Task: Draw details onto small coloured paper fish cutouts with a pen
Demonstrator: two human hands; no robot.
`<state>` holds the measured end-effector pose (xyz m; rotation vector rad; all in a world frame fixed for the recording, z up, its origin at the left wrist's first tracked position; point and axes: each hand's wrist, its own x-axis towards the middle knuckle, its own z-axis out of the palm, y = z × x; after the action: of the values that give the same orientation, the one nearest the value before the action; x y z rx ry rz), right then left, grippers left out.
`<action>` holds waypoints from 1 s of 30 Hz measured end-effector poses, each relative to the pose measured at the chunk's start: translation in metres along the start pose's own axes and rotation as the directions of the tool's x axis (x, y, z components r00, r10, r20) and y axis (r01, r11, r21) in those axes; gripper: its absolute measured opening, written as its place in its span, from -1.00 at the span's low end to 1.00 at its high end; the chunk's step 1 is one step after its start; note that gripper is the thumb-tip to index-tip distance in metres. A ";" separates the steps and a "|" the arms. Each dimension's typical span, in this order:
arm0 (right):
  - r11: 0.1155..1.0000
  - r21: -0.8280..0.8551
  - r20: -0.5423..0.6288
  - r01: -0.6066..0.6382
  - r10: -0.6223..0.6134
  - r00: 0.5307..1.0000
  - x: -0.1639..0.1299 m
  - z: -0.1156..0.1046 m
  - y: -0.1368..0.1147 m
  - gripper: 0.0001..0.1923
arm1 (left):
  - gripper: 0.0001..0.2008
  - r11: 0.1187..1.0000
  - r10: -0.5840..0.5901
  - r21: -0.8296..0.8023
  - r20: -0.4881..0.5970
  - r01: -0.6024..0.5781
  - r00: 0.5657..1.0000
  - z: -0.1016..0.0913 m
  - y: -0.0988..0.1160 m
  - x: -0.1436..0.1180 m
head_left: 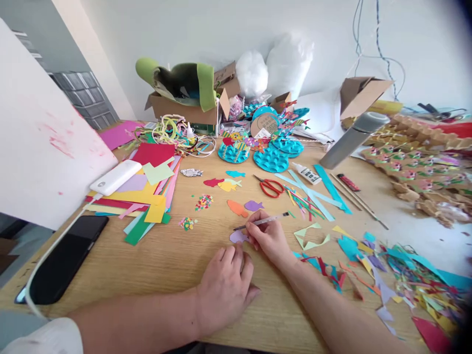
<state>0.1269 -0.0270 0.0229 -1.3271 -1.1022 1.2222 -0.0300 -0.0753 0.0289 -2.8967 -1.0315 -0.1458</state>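
My right hand [268, 240] pinches a slim grey pencil [263, 221], its point low over a light purple paper fish [239, 236] flat on the table. The right fingers cover the fish's tail end. Just below the fish, my left hand [227, 275] rests loosely curled on the wood, with nothing visible in it. Above the fish lie an orange paper fish [237, 208] and a darker purple one [254, 205]. Farther up are red [213, 182], yellow [226, 186] and blue [235, 173] paper fish, and a patterned grey one [191, 172].
Red-handled scissors [272, 188], paper strips [309, 194] and a glue bottle [307, 173] lie to the right. Coloured paper [157, 155], a power bank [116, 177] and a phone [68, 258] are at left. Paper scraps [385, 290] cover the right front. A grey flask [352, 140] leans behind.
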 end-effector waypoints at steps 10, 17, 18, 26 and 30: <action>0.998 -0.054 0.013 0.024 -0.023 1.000 0.001 -0.004 0.000 -0.82 | -0.41 1.000 -0.015 -0.003 -0.074 0.015 0.997 0.008 0.000 -0.004; 0.996 -0.071 0.020 0.046 -0.045 0.999 0.002 -0.004 0.005 -0.86 | -0.43 1.000 -0.004 -0.015 -0.053 0.003 0.999 0.006 0.000 -0.002; 0.996 -0.073 0.019 0.044 -0.043 0.999 0.003 -0.004 0.005 -0.86 | -0.43 1.000 -0.004 -0.013 -0.054 0.003 0.999 0.006 0.000 -0.002; 0.993 -0.109 0.032 0.049 -0.045 0.998 0.004 -0.004 0.008 -0.87 | -0.47 1.000 -0.008 -0.025 -0.029 0.007 1.000 0.005 -0.001 -0.001; 0.993 -0.105 0.029 0.045 -0.042 0.999 0.004 -0.003 0.006 -0.87 | -0.47 1.000 -0.003 -0.013 -0.025 0.002 1.000 0.003 -0.001 0.000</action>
<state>0.1300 -0.0242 0.0169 -1.3627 -1.2232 1.1666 -0.0308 -0.0744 0.0257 -2.8976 -1.0342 -0.1889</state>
